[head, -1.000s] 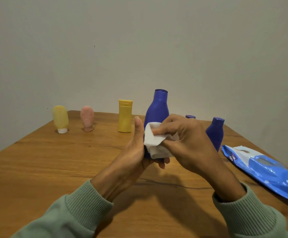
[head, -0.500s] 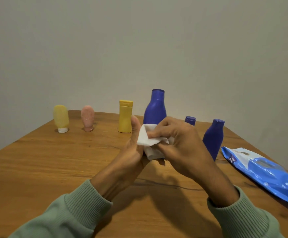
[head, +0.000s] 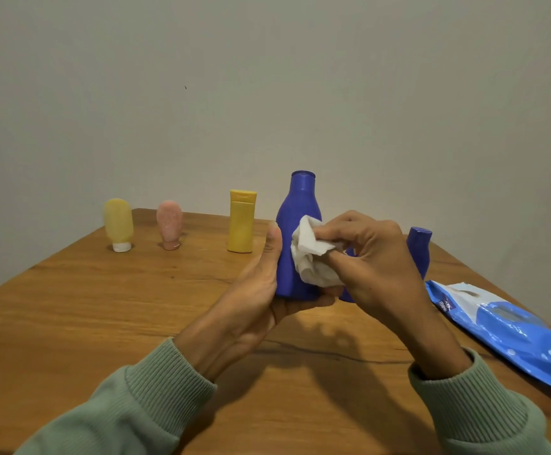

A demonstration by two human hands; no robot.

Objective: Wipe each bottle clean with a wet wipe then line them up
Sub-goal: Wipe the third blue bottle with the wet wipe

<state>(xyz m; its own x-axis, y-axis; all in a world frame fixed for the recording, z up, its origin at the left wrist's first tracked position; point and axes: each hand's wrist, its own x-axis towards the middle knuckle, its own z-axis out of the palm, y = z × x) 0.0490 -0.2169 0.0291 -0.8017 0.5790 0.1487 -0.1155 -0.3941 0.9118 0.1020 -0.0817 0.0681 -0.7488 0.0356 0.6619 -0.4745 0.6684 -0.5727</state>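
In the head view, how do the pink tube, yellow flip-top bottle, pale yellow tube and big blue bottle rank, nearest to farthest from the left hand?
1. The big blue bottle: gripped by the left hand.
2. The yellow flip-top bottle: just behind, to the left.
3. The pink tube: farther left.
4. The pale yellow tube: farthest left, at the row's end.

Tabletop (head: pixel 103 307): grained wood, satin. Blue bottle (head: pixel 295 224): smooth matt plastic. Wipe (head: pixel 310 257): soft, crumpled cloth. Pack (head: pixel 504 333): glossy film.

I read only "mee" on the blue wipes pack (head: pixel 504 326), in white letters. Its other print is too small for me.
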